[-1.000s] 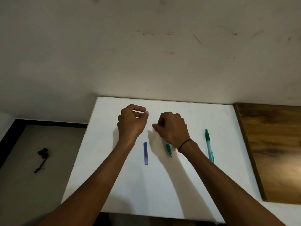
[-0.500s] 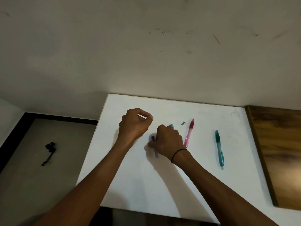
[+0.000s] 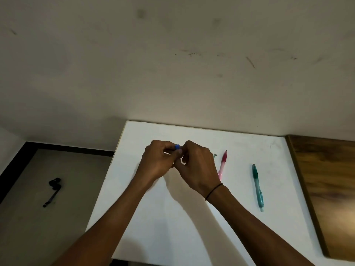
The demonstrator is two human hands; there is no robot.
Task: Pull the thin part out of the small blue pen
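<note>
Both hands, left hand (image 3: 157,162) and right hand (image 3: 197,166), pinch blue piece (image 3: 177,146) between them

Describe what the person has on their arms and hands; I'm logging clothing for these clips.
Both forearms are bare, with no sleeves in view. The right hand has a thin black band round its wrist, like a hair tie or cord. The left hand and its wrist carry nothing: no watch, glove or ring shows on either hand.

We see the left hand (image 3: 159,162) and right hand (image 3: 197,166) meeting above the white bench (image 3: 172,217), pinching a small blue piece (image 3: 177,146) between them. A pink pen (image 3: 222,165) and teal pen (image 3: 257,187) lie to the right.
</note>
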